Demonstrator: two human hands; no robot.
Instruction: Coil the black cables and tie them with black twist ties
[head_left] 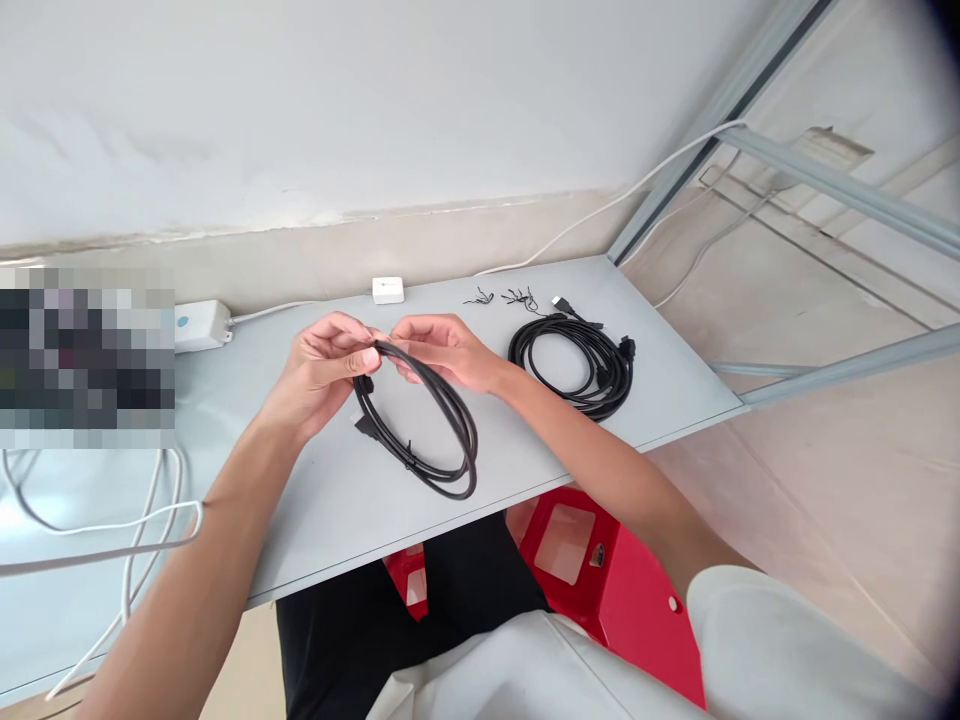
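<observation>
A coiled black cable (439,440) hangs over the grey table (525,450), its lower loop resting on the top. My left hand (322,365) pinches the top of the coil with closed fingers. My right hand (442,350) grips the same spot from the other side, fingers curled round the strands. A small tie is wrapped on the coil's lower part. A second coiled black cable (574,365) lies flat on the table to the right of my right hand, plugs showing at its far end.
Several small black twist ties (510,297) lie near the table's far edge. A small white box (388,290) and a white power strip (199,325) sit by the wall. White cables (112,530) trail at the left. A red stool (600,570) stands below the table.
</observation>
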